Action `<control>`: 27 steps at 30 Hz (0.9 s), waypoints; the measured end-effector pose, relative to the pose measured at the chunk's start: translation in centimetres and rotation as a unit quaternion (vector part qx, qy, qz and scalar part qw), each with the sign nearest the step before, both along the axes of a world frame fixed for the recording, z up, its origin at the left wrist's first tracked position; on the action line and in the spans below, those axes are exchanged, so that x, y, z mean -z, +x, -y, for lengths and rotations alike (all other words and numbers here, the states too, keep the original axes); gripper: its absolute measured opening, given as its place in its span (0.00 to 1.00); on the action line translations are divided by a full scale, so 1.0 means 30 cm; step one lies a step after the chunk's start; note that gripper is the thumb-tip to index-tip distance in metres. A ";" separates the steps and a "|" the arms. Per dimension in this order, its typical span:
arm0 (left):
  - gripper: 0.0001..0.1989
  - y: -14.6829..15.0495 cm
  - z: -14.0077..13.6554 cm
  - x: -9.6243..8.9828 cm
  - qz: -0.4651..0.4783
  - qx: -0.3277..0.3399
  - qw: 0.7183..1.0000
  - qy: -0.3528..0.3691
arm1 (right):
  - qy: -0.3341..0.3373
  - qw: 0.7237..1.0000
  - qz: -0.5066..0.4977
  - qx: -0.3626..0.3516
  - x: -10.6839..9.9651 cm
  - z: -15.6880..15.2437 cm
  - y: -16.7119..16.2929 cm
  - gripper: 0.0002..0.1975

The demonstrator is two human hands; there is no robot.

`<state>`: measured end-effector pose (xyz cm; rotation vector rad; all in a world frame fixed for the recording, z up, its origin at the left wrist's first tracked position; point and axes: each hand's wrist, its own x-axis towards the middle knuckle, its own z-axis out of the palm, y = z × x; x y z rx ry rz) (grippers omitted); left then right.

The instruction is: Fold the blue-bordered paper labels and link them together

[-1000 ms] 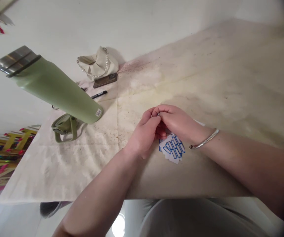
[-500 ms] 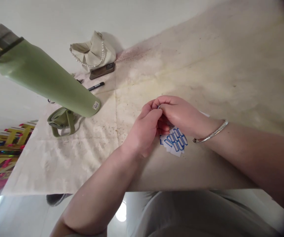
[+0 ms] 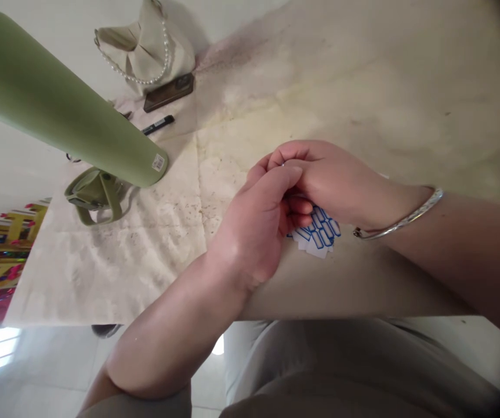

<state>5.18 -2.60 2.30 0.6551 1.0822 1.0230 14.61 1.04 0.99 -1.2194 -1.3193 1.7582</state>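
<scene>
My left hand (image 3: 262, 217) and my right hand (image 3: 319, 171) meet above the table, fingers curled in against each other. Both are closed. Whatever lies between the fingertips is hidden, apart from a tiny bright glint near the left thumb. Just below and behind the hands lies a small pile of white labels with blue outlines (image 3: 323, 232), partly covered by my fingers. A silver bangle (image 3: 406, 225) circles my right wrist.
On the cloth-covered table (image 3: 167, 267), a tall green bottle (image 3: 71, 110) stands at the left beside its green lid (image 3: 95, 194). Behind are a black marker (image 3: 158, 125), a dark phone (image 3: 169, 93) and a cream handbag (image 3: 149, 52) with a pearl strap.
My head view has shifted closer, so bottle and bag sit higher and further left. The hands stay together and now cover more of the label pile.
</scene>
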 end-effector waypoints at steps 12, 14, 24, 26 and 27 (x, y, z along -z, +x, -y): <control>0.04 -0.012 -0.034 0.040 0.015 0.011 1.000 -0.021 | 0.001 0.999 0.050 0.015 0.006 0.000 -0.007 0.08; 0.04 -0.015 -0.042 0.047 0.014 0.017 1.000 -0.012 | 0.021 0.998 0.059 0.012 0.006 -0.004 -0.005 0.08; 0.08 -0.047 -0.091 0.064 0.006 0.081 0.997 0.009 | 0.067 0.996 0.054 0.019 0.019 -0.023 0.002 0.07; 0.08 -0.051 -0.096 0.067 0.001 0.095 0.995 0.025 | 0.075 0.996 0.051 0.021 0.026 -0.026 0.001 0.06; 0.08 -0.052 -0.097 0.068 -0.002 0.098 0.995 0.030 | 0.080 0.995 0.053 0.021 0.030 -0.027 0.001 0.06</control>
